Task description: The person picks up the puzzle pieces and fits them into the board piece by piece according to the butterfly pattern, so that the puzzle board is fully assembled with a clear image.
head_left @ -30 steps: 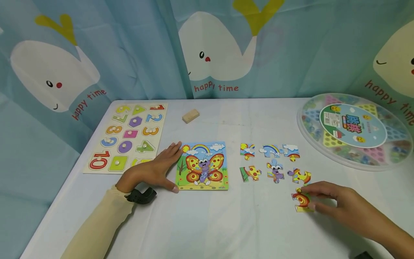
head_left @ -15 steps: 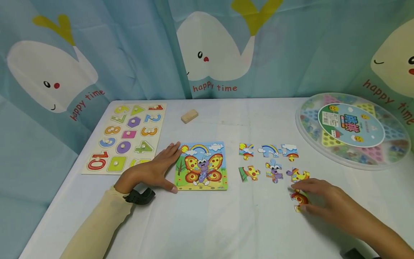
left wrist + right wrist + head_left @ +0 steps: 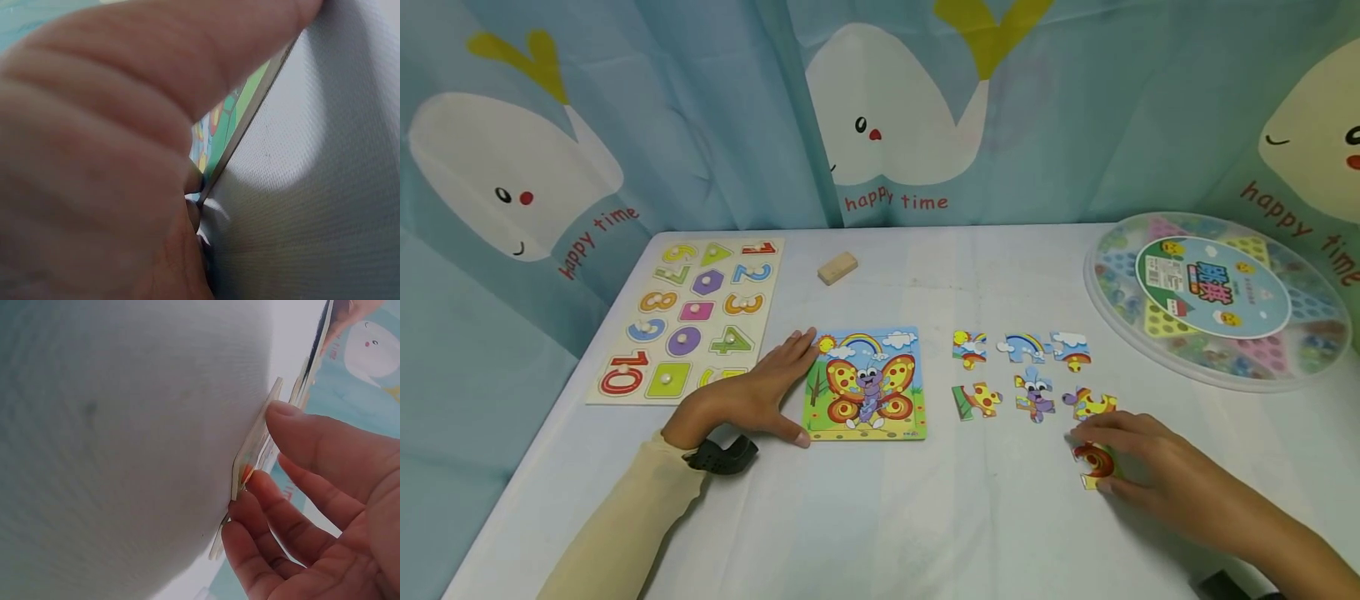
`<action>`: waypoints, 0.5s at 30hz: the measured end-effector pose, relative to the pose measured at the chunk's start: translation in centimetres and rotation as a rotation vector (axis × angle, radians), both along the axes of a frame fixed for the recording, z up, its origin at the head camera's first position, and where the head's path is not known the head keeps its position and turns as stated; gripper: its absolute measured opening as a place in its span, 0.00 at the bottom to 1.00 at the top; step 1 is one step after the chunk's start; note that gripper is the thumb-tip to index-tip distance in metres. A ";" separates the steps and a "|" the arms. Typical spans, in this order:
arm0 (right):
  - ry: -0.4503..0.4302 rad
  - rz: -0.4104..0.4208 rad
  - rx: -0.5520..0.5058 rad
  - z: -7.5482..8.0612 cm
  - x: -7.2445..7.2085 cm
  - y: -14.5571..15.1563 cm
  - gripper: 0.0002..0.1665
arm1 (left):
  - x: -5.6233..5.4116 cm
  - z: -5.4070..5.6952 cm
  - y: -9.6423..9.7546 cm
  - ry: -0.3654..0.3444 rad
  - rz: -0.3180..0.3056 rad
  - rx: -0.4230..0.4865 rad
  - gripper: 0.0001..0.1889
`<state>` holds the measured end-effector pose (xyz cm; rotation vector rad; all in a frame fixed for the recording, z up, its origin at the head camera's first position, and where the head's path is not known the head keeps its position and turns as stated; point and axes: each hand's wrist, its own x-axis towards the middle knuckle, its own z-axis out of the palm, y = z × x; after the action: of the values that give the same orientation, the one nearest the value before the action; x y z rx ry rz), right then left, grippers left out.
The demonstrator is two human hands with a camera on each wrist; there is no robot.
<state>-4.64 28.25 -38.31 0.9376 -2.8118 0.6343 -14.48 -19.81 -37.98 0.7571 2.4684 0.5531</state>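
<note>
My left hand rests along the left edge of a square butterfly puzzle board, fingers at its upper corner and thumb at its lower one. The left wrist view shows the thumb over the board's edge. My right hand pinches a puzzle piece with a red and orange spiral, thumb on the near side and fingers on the far side. Just beyond those fingers lies a yellow and orange wing piece. Seen from the right wrist, the held piece lies low over the cloth, between thumb and fingertips.
Several loose pieces lie in rows right of the board, among them a rainbow piece and a butterfly-face piece. A number-and-shape board is at left, a wooden block behind, and a round marble game box at back right.
My right hand has shifted slightly left with the spiral piece, and its fingers now cover the piece's upper part. The left hand keeps its place on the board.
</note>
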 end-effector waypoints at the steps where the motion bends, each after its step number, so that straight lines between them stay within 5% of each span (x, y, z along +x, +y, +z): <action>1: 0.002 0.001 -0.001 0.0 0.0 0.0 0.39 | 0.0 0.0 0.0 0.001 0.000 -0.002 0.67; 15: -0.024 -0.001 0.007 0.1 -0.5 -0.2 0.32 | 0.0 -0.1 0.0 -0.006 0.003 0.002 0.67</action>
<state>-5.12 28.06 -38.22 0.9363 -2.8371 0.6405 -14.47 -19.81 -38.10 0.7513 2.4642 0.5577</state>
